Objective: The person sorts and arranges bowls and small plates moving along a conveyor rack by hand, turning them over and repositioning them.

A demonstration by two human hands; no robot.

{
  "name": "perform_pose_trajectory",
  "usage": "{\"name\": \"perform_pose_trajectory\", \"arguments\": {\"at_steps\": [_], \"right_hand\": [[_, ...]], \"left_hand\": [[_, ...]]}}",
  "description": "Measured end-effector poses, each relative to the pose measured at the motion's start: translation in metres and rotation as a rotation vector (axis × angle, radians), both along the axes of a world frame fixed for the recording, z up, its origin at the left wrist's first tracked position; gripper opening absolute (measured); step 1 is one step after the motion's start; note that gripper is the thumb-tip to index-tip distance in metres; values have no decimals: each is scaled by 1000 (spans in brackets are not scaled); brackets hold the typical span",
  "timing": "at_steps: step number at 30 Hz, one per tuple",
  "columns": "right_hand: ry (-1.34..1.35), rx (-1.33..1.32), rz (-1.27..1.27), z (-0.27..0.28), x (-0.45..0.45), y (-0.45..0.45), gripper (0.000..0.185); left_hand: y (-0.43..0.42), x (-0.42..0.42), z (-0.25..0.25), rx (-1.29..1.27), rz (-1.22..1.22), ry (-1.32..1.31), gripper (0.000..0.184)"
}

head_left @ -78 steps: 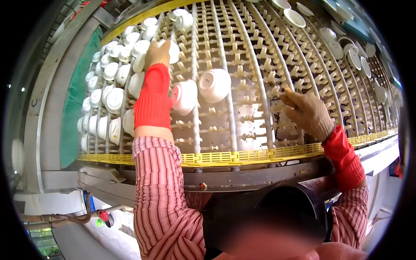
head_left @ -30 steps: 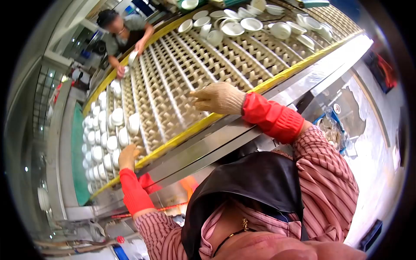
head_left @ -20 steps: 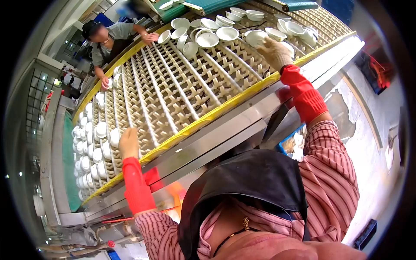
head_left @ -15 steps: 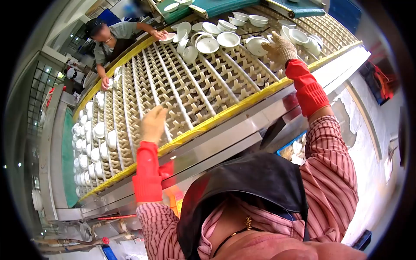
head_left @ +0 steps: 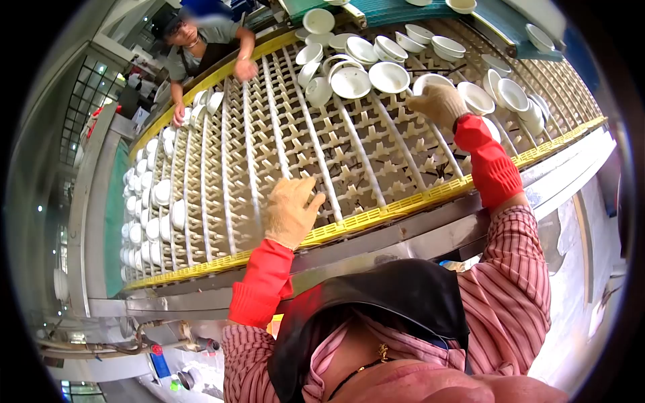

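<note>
My left hand (head_left: 291, 209), in a tan glove, is over the pegged conveyor near its yellow front edge, fingers apart and holding nothing. My right hand (head_left: 438, 105), gloved too, reaches farther back and right, its fingertips at the near side of a white bowl (head_left: 432, 82); whether they grip it is hidden. Just right of that hand lie another white bowl (head_left: 476, 98) and a partly covered one. Several white bowls lie in a loose group (head_left: 351, 82) at the back of the pegged conveyor (head_left: 366, 144).
Rows of white bowls (head_left: 161, 193) stand on the conveyor's left side. Across it, a co-worker (head_left: 201, 47) has one hand at bowls (head_left: 214, 102) and the other over the far edge. Green belts (head_left: 396, 12) with bowls are at the back. The yellow edge (head_left: 336, 232) runs in front.
My left hand has moved right and its fingers have spread. My right hand stays near the bowl at the back. The co-worker's hand has left a bowl. The view has turned.
</note>
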State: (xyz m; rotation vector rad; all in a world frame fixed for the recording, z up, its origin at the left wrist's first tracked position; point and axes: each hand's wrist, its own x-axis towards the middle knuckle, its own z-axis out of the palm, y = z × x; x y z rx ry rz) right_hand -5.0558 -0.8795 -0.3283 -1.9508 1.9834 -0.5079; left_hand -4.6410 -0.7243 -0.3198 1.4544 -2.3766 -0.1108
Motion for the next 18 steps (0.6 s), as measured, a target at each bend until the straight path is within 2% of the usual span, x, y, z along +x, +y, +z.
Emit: {"name": "perform_pose_trajectory", "arguments": {"at_steps": [1,3,4,5,7,9,10,11,12,13,15,16,18], "right_hand": [[59,120,41,19,18,10,65],[-66,117,189,13,41,24,61],[-55,164,275,29,62,34,61],[-43,210,363,45,83,43,61],[-225,142,555,51,105,51,63],[-453,168,528,54,125,33,59],[-532,-42,628,30,130,-7,58],[-484,-192,607,26,132,-39,57],[-428,-341,571,22,135,-70,56],[-243,-433,418,35,138,-89,55],[-23,-517,257,29,137,-135,61],[26,-521,266,11,133,-167,65],[108,-433,311,-18,126,-211,72]], "left_hand": [[2,-7,6,-81,-35,-31,49],[1,-26,26,-249,-104,-94,60],[3,-35,35,-260,-113,-91,70],[3,-41,39,-282,-127,-78,71],[3,-47,43,-329,-152,-54,72],[1,-46,44,-299,-167,-60,73],[0,-42,41,-260,-172,-86,72],[-1,-38,37,-220,-174,-108,72],[-2,-34,31,-246,-172,-54,58],[-3,-30,24,-221,-167,-68,52],[-10,-23,11,-183,-149,-90,42],[-14,-22,6,-245,-165,-140,34],[-17,-22,3,-214,-168,-102,36]]}}
